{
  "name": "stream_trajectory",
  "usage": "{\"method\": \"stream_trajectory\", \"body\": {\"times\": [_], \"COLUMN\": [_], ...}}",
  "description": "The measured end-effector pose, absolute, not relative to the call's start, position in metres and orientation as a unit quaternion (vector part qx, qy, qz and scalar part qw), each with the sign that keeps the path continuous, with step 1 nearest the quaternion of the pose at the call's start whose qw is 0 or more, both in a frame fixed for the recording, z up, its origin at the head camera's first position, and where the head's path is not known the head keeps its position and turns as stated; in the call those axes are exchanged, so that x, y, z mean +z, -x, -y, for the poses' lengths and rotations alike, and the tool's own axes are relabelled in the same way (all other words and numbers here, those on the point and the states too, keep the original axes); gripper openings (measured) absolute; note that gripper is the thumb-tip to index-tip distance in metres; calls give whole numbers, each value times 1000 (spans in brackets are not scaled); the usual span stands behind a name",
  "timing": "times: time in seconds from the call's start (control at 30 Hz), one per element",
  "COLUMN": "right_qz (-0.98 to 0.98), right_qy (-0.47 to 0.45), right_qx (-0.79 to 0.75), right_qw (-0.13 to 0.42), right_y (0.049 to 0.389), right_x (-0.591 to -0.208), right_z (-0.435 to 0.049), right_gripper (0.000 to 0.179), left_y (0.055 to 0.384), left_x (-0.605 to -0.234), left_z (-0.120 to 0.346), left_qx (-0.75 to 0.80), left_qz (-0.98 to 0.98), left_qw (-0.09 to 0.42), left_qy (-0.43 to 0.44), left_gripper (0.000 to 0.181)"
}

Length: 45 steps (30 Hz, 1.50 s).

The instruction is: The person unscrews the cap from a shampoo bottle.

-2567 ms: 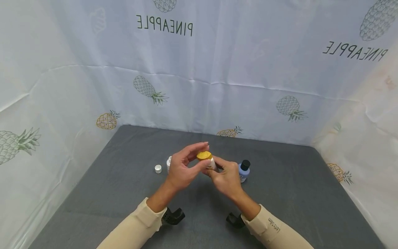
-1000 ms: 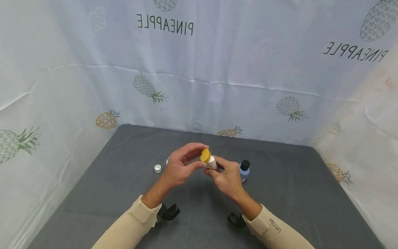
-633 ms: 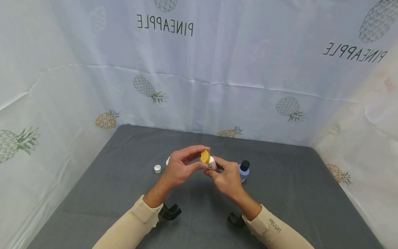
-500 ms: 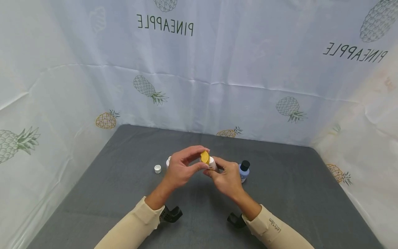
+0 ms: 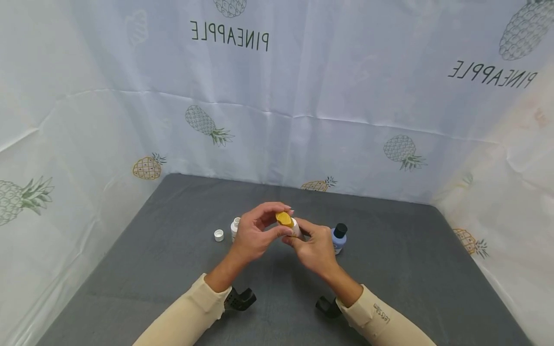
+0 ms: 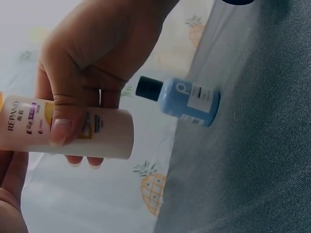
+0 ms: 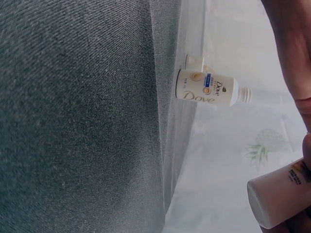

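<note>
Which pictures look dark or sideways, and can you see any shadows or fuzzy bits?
Head: brightest, with a faint shadow on the grey table; left wrist: dim and turned sideways, but the REPAND bottle has readable letters; right wrist: dim and sideways too, the Dove bottle readable, the printed pineapple pale and soft.

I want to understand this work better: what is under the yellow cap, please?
Under the yellow cap, the white bottle shows, held in the right hand. Its mouth cannot be seen because the cap covers it.
</note>
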State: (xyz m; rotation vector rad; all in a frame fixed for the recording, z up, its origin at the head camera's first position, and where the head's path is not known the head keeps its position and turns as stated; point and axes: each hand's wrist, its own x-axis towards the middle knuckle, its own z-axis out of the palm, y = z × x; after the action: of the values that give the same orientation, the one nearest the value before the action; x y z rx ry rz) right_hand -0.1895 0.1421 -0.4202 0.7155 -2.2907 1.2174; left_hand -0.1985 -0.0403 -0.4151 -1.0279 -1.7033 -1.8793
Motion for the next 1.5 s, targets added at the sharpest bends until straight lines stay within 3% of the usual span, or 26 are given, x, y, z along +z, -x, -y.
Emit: {"method": "stream_trajectory", "body": {"times": [0.23, 0.47, 0.97, 1.5], "right_qz": [829, 834, 838, 837], "right_qy": [-264, -260, -254, -251], "right_qx": [437, 431, 429, 434], "right_qw": [228, 225, 222, 219], "right_y": [189, 189, 188, 187], "right_x": [-420, -421, -420, -420], "right_z": [-140, -139, -140, -140], "right_gripper": [35, 35, 33, 36], "left_y": [199, 199, 193, 186], "left_x": [-415, -417, -412, -406], "left_z": [44, 40, 34, 31], "left_qx": [-667, -674, -670, -625], "left_qz": [617, 614, 653, 691], "left_qw": [191, 214, 190, 244], "left_qy": [371, 350, 298, 269], "left_gripper": [42, 35, 36, 28]}}
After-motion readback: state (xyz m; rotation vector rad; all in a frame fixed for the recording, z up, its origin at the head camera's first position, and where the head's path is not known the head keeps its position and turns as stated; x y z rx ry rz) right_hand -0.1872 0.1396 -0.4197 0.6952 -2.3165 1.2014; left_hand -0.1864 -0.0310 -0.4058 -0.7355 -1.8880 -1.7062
